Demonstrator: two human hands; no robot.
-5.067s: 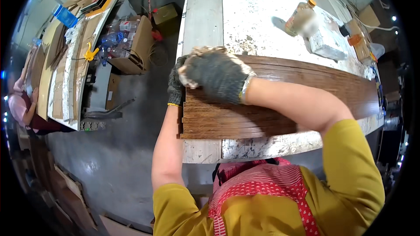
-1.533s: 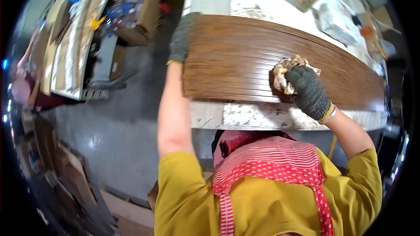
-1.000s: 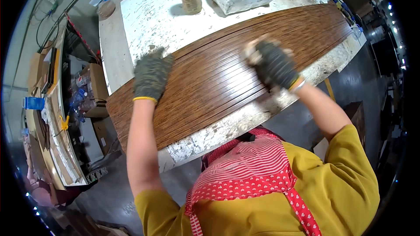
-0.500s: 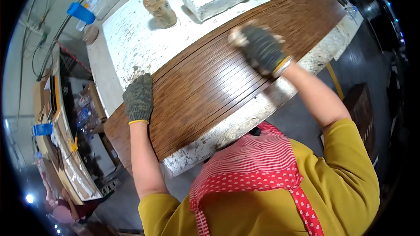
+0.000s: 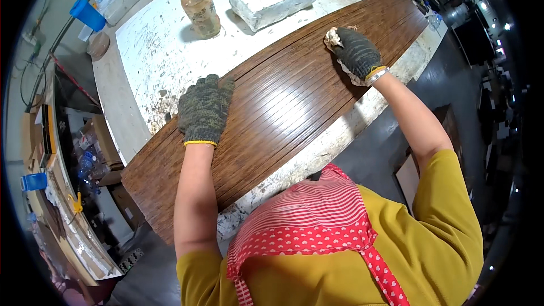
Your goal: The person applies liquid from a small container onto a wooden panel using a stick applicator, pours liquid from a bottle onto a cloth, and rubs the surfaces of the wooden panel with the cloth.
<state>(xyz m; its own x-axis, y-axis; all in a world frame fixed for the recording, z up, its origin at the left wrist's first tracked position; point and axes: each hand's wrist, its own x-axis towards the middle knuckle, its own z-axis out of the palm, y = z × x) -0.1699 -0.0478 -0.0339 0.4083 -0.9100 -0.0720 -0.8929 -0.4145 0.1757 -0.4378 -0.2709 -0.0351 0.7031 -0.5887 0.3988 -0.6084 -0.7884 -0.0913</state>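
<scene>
A long brown wooden panel with fine lengthwise grooves lies slantwise across the worktable, its surface glossy under the light. My left hand, in a dark knitted glove with a yellow cuff, rests flat near the panel's far edge, fingers stretched out. Further right, my right hand wears a similar glove and presses a crumpled pale rag onto the panel. The rag sticks out past the fingertips and below the palm; the rest of it is hidden under the hand.
Behind the panel, on the paint-spotted white table, stand a bottle with an orange cap and a white wrapped block. A blue cup lies at the far left. Shelving with boxes is at left; a cluster of small tools sits at far right.
My right hand has moved rightward along the panel with the rag. My left hand has shifted right and farther from me on the panel. The whole view has turned slightly.
</scene>
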